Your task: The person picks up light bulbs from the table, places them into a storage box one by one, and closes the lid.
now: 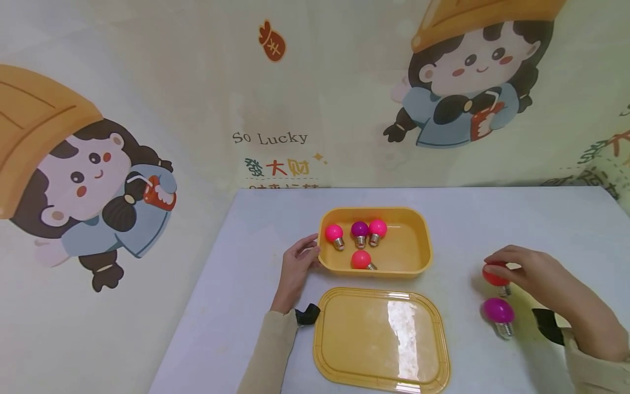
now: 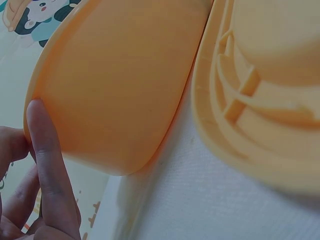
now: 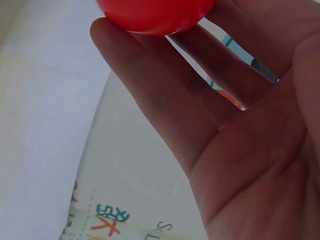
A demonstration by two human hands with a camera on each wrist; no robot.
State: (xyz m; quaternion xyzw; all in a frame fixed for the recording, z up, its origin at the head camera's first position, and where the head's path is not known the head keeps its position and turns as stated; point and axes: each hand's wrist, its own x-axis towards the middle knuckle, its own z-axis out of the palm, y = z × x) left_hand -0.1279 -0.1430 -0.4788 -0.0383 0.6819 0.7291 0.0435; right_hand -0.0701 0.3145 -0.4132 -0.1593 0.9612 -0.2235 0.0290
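Note:
My right hand [image 1: 534, 271] pinches a red light bulb [image 1: 494, 275] by its round top, the metal screw base pointing down. In the right wrist view the red ball rests against the fingertips [image 3: 107, 35]. Just nearer to me lies a purple light bulb [image 1: 499, 311]. My left hand [image 1: 297, 268] holds the left end of a yellow plastic box [image 1: 425, 246] at its rim, one finger [image 2: 45, 130] flat against the outer wall. Inside the box lie two pink bulbs [image 1: 334, 233], a purple bulb [image 1: 360, 230] and a coral-red bulb [image 1: 361, 260].
A yellow lid [image 1: 359, 339] lies on the white table [image 1: 221, 306] in front of the box, close to its near wall. Behind the table's far edge hangs a cream cloth [image 1: 339, 98] printed with cartoon figures.

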